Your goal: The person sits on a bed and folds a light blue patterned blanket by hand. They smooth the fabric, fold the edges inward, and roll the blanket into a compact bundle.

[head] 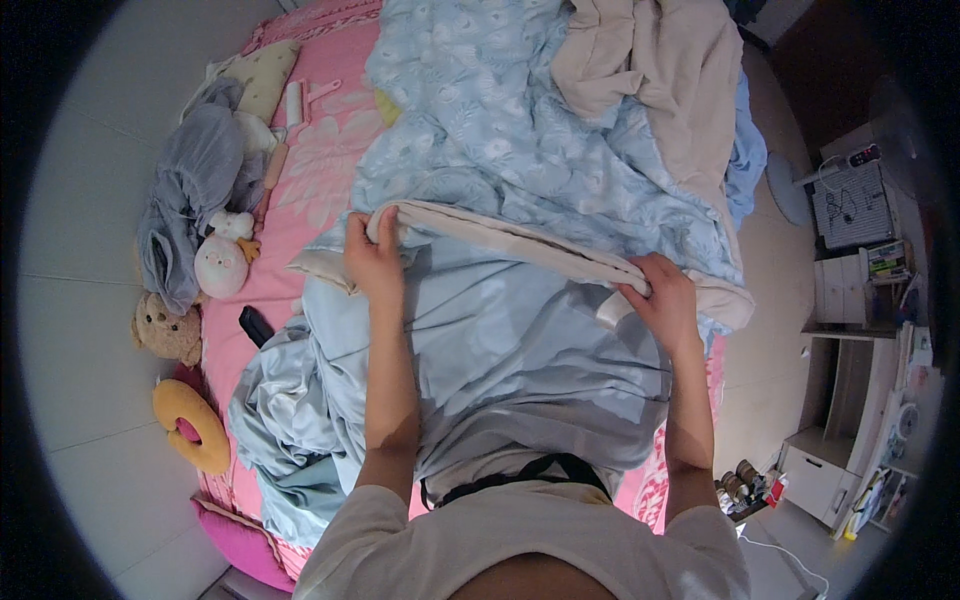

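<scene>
A beige fabric edge [510,238] of the blue floral duvet cover [480,112] stretches across in front of me, with a dark line, perhaps a zipper or opening, running along it. My left hand [375,259] pinches this edge at its left end, thumb up. Farther right, my right hand [664,300] grips the same strip, and a folded beige corner [724,300] hangs beyond it. Below the strip lies a plain grey-blue sheet [517,330]. A pale tag-like piece [613,309] shows beside my right fingers.
On the pink bedspread [315,176] at left lie a lint roller [295,105], a black object [256,326], a white plush toy [221,266], a teddy bear [169,330] and a yellow ring cushion [191,427]. A bunched sheet [289,375] is nearer me. White cabinets [817,476] stand right.
</scene>
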Demonstrator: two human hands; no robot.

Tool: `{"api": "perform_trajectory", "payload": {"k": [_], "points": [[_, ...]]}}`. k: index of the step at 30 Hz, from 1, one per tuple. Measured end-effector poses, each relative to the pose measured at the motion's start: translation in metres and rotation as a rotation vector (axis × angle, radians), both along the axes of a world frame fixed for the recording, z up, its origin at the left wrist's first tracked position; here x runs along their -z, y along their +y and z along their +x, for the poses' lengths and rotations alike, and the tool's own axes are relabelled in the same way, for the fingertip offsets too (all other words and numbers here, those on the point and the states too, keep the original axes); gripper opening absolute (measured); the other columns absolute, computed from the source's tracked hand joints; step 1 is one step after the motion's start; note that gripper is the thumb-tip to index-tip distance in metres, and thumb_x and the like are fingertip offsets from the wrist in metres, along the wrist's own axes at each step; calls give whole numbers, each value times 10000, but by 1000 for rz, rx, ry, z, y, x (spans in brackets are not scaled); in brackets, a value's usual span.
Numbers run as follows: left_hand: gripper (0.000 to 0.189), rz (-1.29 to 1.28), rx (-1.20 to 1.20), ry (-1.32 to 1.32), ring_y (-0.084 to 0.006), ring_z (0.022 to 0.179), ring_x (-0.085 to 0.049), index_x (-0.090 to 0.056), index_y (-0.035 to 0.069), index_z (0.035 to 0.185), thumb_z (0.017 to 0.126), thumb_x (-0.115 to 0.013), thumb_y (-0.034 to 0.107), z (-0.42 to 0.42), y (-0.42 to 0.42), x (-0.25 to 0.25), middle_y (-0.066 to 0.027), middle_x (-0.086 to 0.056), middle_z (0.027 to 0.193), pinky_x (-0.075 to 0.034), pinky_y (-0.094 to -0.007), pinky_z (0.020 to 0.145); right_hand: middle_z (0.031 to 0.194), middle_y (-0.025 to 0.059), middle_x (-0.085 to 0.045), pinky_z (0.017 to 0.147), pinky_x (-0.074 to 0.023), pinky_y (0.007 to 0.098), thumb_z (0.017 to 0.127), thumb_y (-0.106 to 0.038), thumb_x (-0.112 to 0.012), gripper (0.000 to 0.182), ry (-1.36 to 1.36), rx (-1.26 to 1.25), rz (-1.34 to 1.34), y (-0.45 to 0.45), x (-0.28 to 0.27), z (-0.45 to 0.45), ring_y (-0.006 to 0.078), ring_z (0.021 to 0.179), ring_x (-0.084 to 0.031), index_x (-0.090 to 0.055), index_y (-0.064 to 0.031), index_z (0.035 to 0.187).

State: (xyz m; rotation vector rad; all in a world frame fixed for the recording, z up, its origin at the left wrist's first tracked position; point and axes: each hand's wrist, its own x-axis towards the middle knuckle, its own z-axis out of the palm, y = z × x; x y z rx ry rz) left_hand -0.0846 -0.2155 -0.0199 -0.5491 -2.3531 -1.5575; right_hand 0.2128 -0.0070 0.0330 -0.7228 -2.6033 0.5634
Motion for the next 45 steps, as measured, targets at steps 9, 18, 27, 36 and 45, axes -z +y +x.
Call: {"api": "perform_trajectory", "payload": {"k": [9, 18, 27, 36, 45], "points": [[378, -406, 131, 492, -310, 951, -533, -569, 59, 1080, 774, -696, 240, 30, 24, -33, -130, -587, 993, -385, -449, 843, 715, 123, -581, 541, -441, 367, 774, -268, -730, 270, 100, -10, -96, -3, 1, 6, 284, 567, -564, -635, -29, 857], [355, -300, 871, 312, -318, 944, -537, -585, 42, 1011, 776, -702, 280, 88, 69, -1, -110, -592, 953, -370, -432, 889, 625, 111, -574, 493, -413, 332, 741, -294, -768, 314, 131, 34, -128, 1, -7, 14, 262, 490, -530, -636, -9, 756], [273, -254, 530, 315, -311, 797, -545, -584, 48, 835, 757, -718, 273, 61, 44, 7, -102, -589, 811, -403, -397, 741, 796, 101, -597, 725, -438, 380, 676, -283, -787, 326, 24, 50, 44, 14, -4, 36, 298, 787, -561, -640, -33, 825], [286, -243, 464, 271, -296, 698, -548, -586, 57, 794, 734, -736, 293, 65, 45, -4, -81, -589, 727, -403, -387, 669, 884, 102, -610, 700, -471, 387, 697, -210, -765, 320, 141, -75, 103, 3, -3, 43, 302, 821, -586, -627, -55, 940], [350, -311, 687, 340, -290, 623, -539, -574, 59, 745, 732, -728, 374, 28, 30, -33, -84, -553, 636, -401, -374, 630, 892, 87, -622, 620, -472, 348, 744, -134, -722, 258, 179, -154, 46, 11, -2, 47, 269, 735, -589, -667, -87, 991]]}}
